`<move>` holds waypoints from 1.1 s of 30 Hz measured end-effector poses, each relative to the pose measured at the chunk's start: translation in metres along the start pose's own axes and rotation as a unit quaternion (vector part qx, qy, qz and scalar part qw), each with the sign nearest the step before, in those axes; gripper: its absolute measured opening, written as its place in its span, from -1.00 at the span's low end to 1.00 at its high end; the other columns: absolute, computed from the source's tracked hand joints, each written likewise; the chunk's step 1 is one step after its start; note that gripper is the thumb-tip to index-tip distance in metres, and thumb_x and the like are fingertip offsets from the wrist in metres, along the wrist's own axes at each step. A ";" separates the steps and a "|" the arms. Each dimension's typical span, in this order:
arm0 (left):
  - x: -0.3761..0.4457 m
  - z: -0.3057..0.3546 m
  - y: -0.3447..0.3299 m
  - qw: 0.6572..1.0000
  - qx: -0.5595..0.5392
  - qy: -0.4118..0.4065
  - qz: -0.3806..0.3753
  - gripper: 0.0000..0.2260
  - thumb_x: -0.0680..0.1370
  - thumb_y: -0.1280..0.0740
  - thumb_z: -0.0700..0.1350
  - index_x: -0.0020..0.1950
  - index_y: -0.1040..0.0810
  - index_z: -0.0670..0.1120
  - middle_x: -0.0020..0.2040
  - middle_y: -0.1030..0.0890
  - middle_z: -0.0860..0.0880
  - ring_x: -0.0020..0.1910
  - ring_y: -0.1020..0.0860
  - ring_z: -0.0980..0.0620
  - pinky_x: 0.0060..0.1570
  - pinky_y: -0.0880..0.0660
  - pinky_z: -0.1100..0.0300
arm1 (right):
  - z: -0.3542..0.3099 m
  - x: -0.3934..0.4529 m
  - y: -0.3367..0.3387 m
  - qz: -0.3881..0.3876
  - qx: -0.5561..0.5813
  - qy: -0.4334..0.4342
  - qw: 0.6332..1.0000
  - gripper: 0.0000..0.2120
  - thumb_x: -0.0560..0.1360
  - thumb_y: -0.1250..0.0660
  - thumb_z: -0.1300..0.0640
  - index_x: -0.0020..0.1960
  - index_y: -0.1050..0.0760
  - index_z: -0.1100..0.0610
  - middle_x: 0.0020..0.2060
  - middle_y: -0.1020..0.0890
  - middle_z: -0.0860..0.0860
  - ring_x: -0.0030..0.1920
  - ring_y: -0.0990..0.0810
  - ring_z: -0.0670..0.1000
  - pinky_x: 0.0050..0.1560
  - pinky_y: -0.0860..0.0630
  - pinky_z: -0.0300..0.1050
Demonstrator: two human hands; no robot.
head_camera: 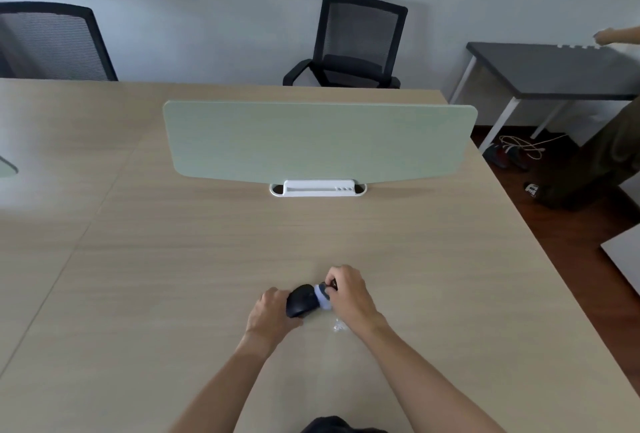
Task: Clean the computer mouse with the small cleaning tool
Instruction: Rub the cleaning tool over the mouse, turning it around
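A black computer mouse (300, 300) lies on the light wooden desk (207, 259), near its front middle. My left hand (272, 311) grips the mouse from its left side. My right hand (349, 294) pinches a small cleaning tool (322, 296) with a pale blue round head and a dark handle. The tool's head presses against the right side of the mouse. Most of the handle is hidden under my fingers.
A small crumpled clear wrapper (339, 326) lies just right of my right wrist. A pale green divider panel (318, 138) on a white base (318, 188) stands mid-desk. Two black chairs (356, 45) stand behind. Another person's arm (616, 36) reaches over a dark side table (554, 72).
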State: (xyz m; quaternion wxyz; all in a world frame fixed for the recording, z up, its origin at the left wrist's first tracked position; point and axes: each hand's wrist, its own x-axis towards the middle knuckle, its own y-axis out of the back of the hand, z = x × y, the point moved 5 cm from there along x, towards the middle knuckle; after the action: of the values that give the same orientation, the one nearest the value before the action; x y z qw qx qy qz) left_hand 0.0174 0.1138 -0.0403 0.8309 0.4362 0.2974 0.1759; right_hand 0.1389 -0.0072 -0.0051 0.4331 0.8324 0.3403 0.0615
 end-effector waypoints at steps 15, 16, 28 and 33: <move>-0.008 0.000 -0.009 0.995 0.086 -0.023 -0.042 -0.36 0.44 -0.47 -0.02 0.40 -0.24 -0.10 0.16 -0.52 -0.11 0.18 -0.50 -0.11 0.11 -0.46 0.12 | 0.012 -0.007 0.003 0.065 0.084 -0.001 0.994 -0.88 0.35 -0.32 0.32 -0.33 -0.47 0.17 -0.42 -0.53 -0.07 -0.35 -0.48 -0.11 -0.35 -0.40 -0.28; -0.009 0.001 -0.011 0.993 0.103 -0.033 -0.050 -0.25 0.44 -0.47 -0.05 0.50 -0.12 -0.07 0.15 -0.53 -0.12 0.18 -0.50 -0.12 0.12 -0.48 0.10 | 0.010 -0.010 0.000 0.051 0.093 0.007 0.994 -0.88 0.33 -0.33 0.31 -0.35 -0.47 0.15 -0.44 -0.53 -0.08 -0.37 -0.48 -0.12 -0.38 -0.39 -0.32; -0.010 0.000 -0.001 0.989 0.071 -0.060 -0.113 -0.22 0.41 -0.45 -0.16 0.51 -0.12 0.20 0.13 -0.48 -0.09 0.16 -0.50 -0.16 0.03 -0.50 0.03 | 0.022 -0.040 -0.028 0.002 0.049 -0.004 0.999 -0.74 0.40 -0.32 0.32 -0.32 -0.38 0.02 -0.29 -0.51 -0.10 -0.25 -0.49 -0.09 -0.28 -0.45 -0.16; -0.005 0.003 0.005 0.989 0.060 -0.071 -0.119 -0.39 0.32 -0.44 -0.20 0.29 -0.33 0.14 -0.03 -0.60 -0.06 -0.05 -0.60 -0.12 -0.13 -0.58 0.07 | 0.015 -0.043 -0.039 -0.058 0.075 0.014 0.995 -0.78 0.36 -0.38 0.20 -0.37 -0.43 -0.04 -0.34 -0.57 -0.09 -0.32 -0.49 -0.13 -0.31 -0.44 -0.26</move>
State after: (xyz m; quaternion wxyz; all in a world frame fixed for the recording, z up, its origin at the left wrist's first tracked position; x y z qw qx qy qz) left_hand 0.0153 0.1121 -0.0329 0.8369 0.4584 0.2979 0.0264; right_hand 0.0921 -0.0286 -0.0354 0.3678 0.8402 0.3978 0.0224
